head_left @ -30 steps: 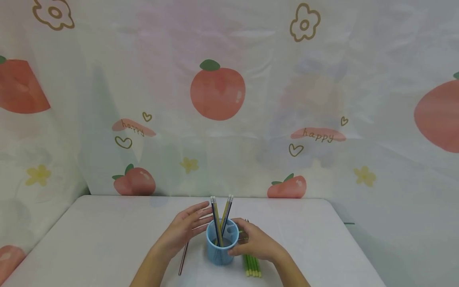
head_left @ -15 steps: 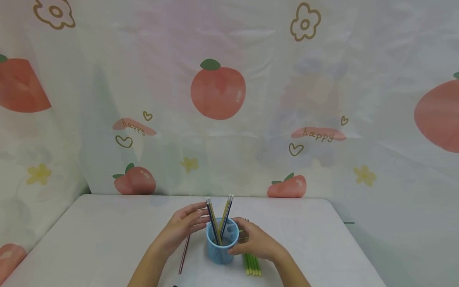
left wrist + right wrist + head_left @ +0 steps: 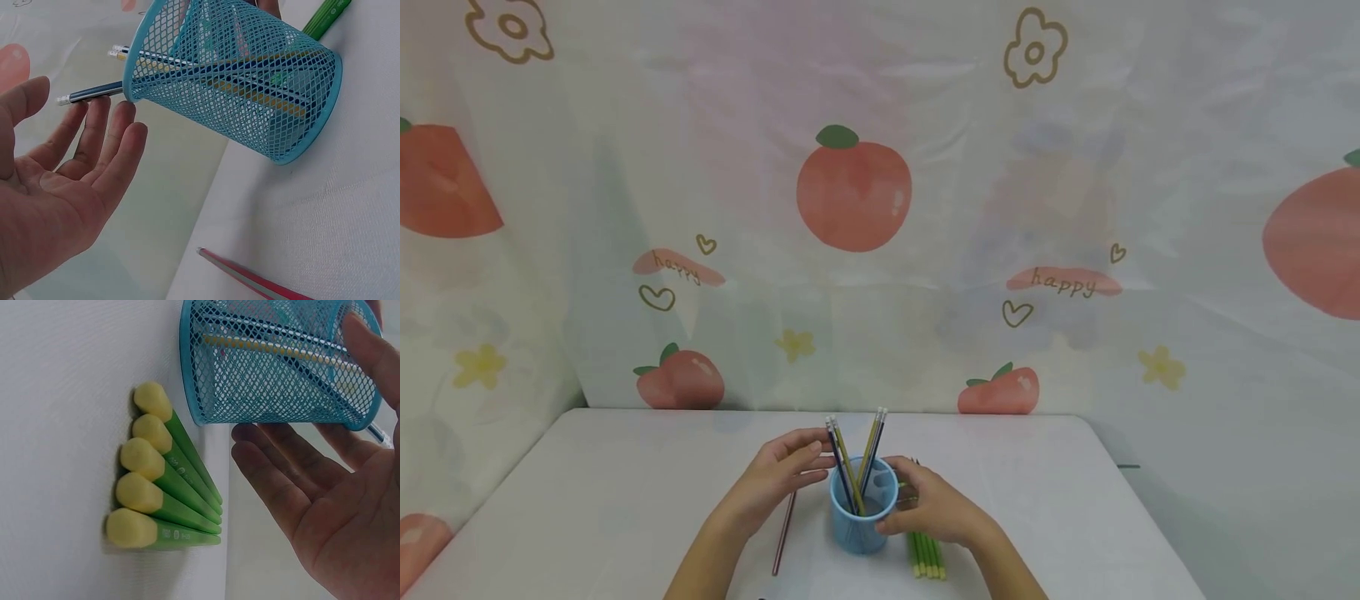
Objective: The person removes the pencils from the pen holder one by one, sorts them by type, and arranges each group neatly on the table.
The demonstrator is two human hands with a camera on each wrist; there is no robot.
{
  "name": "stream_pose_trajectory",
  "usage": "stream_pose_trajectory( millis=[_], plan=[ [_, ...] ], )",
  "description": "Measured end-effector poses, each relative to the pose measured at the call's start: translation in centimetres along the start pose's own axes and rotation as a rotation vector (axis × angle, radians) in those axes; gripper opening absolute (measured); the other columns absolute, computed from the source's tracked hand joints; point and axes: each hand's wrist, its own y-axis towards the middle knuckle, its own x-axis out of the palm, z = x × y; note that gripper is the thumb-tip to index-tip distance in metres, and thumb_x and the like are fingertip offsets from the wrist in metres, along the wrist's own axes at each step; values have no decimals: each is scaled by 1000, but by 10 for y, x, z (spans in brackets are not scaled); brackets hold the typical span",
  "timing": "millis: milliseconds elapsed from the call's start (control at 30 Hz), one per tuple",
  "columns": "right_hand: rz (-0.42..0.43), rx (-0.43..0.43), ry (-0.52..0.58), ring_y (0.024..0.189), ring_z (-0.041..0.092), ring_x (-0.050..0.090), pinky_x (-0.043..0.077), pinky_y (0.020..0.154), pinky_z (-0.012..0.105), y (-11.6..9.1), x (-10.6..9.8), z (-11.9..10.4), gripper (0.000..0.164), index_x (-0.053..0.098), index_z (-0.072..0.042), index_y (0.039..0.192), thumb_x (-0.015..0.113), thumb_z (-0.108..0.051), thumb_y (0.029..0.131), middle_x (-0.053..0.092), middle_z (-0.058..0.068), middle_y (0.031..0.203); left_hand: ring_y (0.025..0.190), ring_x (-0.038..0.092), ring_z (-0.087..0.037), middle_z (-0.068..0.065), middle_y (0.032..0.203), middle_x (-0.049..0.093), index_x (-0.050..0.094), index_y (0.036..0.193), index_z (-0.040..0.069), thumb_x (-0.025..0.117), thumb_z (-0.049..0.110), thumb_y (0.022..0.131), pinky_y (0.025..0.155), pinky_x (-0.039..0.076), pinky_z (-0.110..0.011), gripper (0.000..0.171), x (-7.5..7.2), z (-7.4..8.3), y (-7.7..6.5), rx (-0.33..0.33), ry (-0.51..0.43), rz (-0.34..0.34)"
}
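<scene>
Several striped pencils [image 3: 846, 467] already stand in the mesh cup [image 3: 859, 537] | five green pencils [image 3: 928, 554], one red pencil [image 3: 785, 537] remain outside | left hand [image 3: 772, 479], right hand [image 3: 936, 504] spread around it

The word "happy" stands in brown script on the backdrop [image 3: 925, 108] twice, once across the left pink streak [image 3: 679, 267] and once across the right pink streak [image 3: 1063, 282]. White printing on the green pencils [image 3: 181, 487] is too small to read.
</scene>
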Motion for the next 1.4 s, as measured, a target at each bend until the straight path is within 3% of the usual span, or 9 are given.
stream_pose_trajectory(
  millis=[467,833,1100,1400],
  plan=[
    [3,0,-2,121,35,59,52,101,51,0,0,2,72,49,-15,142,84,-19,79,59,14,134,118,63,-28,-19,131,60,48,139,-3,57,31,102,102,53,-40,51,2,4,-2,33,45,-28],
    [2,-6,-2,121,34,59,52,101,51,0,1,2,72,49,-15,142,84,-18,79,59,13,133,112,64,-22,-25,127,59,51,133,-6,64,21,98,97,56,-33,46,2,5,-4,80,76,-1],
    [-6,-21,9,121,35,59,52,102,52,1,1,4,71,49,-15,141,84,-18,79,59,13,133,107,65,-22,-11,111,65,57,122,-6,71,12,92,93,56,-27,38,7,1,-2,113,107,17],
    [-2,-10,6,122,35,59,51,102,52,0,1,0,73,48,-14,142,84,-18,79,59,13,134,107,66,-22,-21,118,64,57,121,-6,71,14,93,92,57,-27,38,4,5,-5,142,119,24]
  ],
)
